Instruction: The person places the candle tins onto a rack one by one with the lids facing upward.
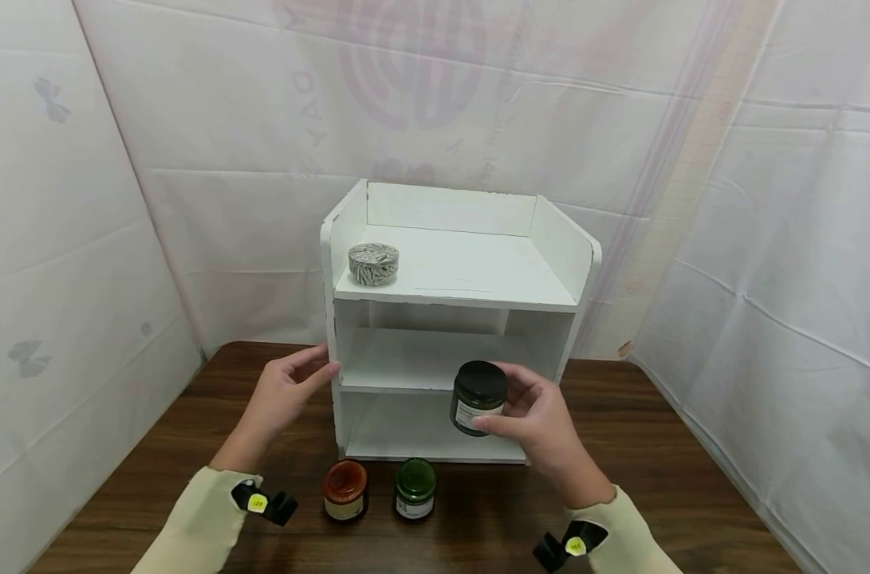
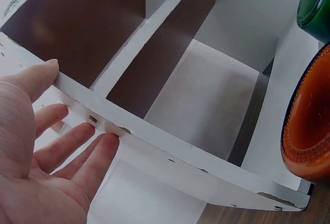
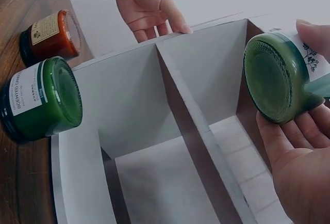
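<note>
My right hand [image 1: 542, 418] grips a green glass candle jar [image 1: 470, 406] with a black lid and white label, lid up, in front of the shelf's middle level. From below, the right wrist view shows its green glass base, with thumb and fingers round its side. The left hand [image 1: 284, 399] touches the left side panel of the white shelf unit [image 1: 463, 265]. Its thumb rests on the front edge while the extended fingers lie along the outer face. An amber candle jar [image 1: 345, 488] and another green candle jar [image 1: 415, 488] stand lid-down on the table before the shelf.
A round tin [image 1: 373, 265] with a grey-and-white leaf pattern sits at the top shelf's left front. The unit stands on a dark wooden table [image 1: 262, 510]. White sheeting [image 1: 248, 159] hangs behind and on both sides.
</note>
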### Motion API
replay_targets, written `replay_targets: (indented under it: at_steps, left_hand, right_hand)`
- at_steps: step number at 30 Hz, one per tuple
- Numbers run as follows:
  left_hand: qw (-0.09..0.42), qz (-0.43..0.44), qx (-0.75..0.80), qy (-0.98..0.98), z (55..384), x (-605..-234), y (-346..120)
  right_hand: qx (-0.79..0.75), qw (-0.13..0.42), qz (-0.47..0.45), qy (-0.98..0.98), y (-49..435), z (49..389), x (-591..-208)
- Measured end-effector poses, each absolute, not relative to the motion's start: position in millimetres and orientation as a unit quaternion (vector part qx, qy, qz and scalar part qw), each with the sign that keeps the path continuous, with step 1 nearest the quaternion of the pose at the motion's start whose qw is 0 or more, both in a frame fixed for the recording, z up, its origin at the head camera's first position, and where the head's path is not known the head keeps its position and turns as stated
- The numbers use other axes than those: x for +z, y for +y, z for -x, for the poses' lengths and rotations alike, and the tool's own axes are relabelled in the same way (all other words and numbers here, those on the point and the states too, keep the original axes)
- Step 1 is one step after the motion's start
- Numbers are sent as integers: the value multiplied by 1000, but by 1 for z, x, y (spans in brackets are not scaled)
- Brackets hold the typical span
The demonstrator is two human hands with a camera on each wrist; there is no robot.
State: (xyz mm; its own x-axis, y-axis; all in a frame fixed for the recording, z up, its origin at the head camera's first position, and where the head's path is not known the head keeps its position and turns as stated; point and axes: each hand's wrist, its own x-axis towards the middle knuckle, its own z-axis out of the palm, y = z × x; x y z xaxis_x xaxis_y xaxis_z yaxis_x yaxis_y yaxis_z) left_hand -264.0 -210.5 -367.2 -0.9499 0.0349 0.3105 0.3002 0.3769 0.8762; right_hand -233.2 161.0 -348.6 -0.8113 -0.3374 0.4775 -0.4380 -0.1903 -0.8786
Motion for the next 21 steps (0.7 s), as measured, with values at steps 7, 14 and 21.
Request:
replay_targets:
  at_steps: [7,14,21]
  left_hand:
    - [120,101,-550,-820,263,-368,-210]
    - [122,103,-551,-819,263,-368,-211]
    - [119,104,-549,-821,263,-367,-210]
  right_hand:
    - [706,43,-289,-645,161,233,-340]
    - [706,44,-275,-651,158,234,-331]
    - [699,51,-279,-657,155,237,-323]
